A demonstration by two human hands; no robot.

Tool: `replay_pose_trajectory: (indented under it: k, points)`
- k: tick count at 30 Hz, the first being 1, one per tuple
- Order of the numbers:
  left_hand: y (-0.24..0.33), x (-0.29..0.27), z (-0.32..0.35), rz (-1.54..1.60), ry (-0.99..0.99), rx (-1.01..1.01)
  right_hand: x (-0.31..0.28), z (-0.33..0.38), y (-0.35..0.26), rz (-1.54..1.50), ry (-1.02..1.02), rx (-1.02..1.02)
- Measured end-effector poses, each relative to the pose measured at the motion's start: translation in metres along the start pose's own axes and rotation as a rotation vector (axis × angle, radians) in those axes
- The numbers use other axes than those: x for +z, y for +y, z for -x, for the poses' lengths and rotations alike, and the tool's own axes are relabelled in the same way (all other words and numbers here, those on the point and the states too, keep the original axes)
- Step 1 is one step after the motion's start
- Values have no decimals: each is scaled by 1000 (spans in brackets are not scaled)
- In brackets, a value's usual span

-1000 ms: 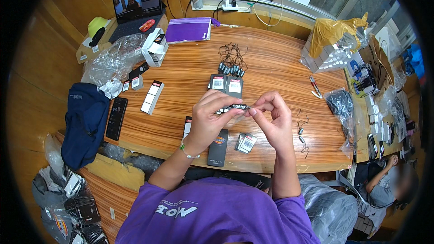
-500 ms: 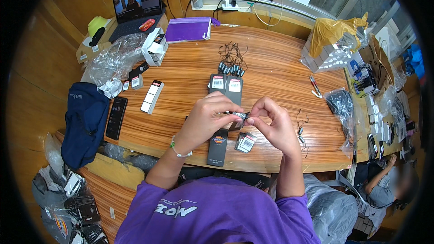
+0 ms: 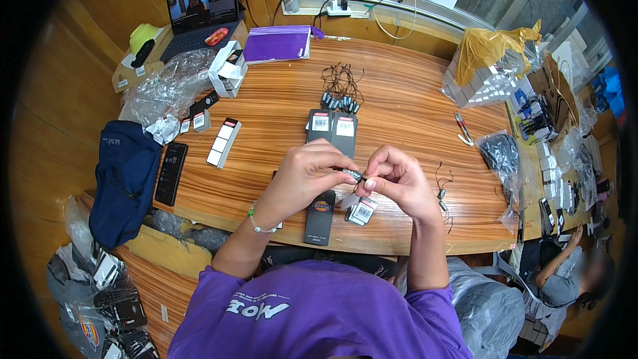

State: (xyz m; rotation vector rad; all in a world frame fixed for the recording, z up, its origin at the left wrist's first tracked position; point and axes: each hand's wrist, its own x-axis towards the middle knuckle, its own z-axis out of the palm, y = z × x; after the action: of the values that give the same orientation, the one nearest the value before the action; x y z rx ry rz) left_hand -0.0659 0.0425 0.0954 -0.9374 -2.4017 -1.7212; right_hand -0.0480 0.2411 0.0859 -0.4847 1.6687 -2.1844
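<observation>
Over the table's near middle, my left hand point(image 3: 318, 171) pinches a small dark plastic string seal point(image 3: 352, 174) with pale lettering. My right hand point(image 3: 399, 183) has thumb and forefinger closed at the seal's right end, where its thin cord seems to be; the fingertips hide the join. A pale card point(image 3: 348, 201) shows just below the fingers; whether it hangs from the cord I cannot tell. Beneath lie a long dark hang tag point(image 3: 319, 219) and a small stack of white-labelled tags point(image 3: 363, 211). Beyond my hands are two dark tag stacks with white stickers point(image 3: 344, 126).
A bundle of corded seals point(image 3: 340, 102) lies behind the tag stacks. A label strip point(image 3: 224, 143), phone point(image 3: 171, 174) and blue pouch point(image 3: 125, 183) are left. At right lie loose cords point(image 3: 442, 194), small pliers point(image 3: 463, 127) and bagged boxes point(image 3: 480, 83). Another person point(image 3: 565, 276) sits far right.
The card under my fingers has turned from its dark side to a paler one and sits lower. The seal has tilted slightly, and my right fingers have shifted a little at its end.
</observation>
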Motion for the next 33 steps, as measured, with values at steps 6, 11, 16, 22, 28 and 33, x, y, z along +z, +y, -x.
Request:
replay_pose_trajectory:
  k: [6,11,16,22,28,33]
  points:
    - [-8,7,5,91,56,-76,0,-1,21,-146,49,-88]
    - [-9,8,5,82,90,-61,3,-1,25,-155,117,-113]
    - [-6,9,5,67,91,-41,5,0,30,-153,161,-153]
    - [-10,15,10,124,93,-82,6,0,37,-216,159,-117]
    - [-7,16,11,138,83,-68,1,2,26,-73,175,-171]
    - [2,15,7,44,41,-11,15,-7,26,-36,253,-286]
